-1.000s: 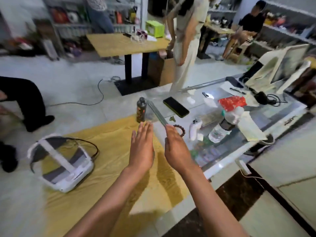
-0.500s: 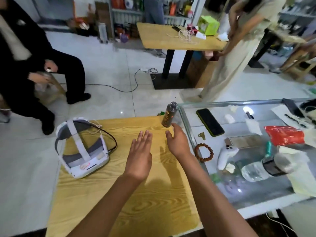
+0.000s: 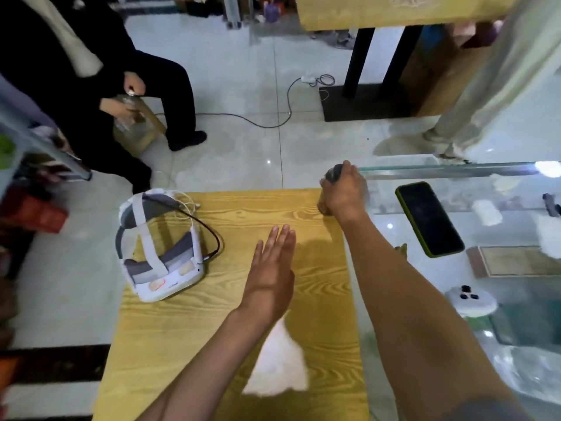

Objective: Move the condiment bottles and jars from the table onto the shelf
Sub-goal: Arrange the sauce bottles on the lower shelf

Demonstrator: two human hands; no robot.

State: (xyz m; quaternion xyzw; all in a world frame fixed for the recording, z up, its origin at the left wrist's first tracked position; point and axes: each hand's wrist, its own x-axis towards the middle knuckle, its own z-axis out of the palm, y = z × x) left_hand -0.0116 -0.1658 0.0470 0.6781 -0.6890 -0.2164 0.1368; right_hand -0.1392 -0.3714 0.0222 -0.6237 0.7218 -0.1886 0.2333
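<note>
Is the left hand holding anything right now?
No. The left hand is flat with straight fingers over the wooden table, while the right hand grips the bottle.

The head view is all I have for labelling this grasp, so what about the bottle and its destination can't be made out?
- Bottle: the right hand wraps it; only the dark cap shows, label hidden.
- Its base on the wooden table: hidden by the grip.
- Shelf: cannot tell which one is meant.
- Left hand: palm side hidden.

Bare wooden table (image 3: 188, 344) between headset (image 3: 158, 247) at left and glass counter (image 3: 455, 171) edge at right.
</note>
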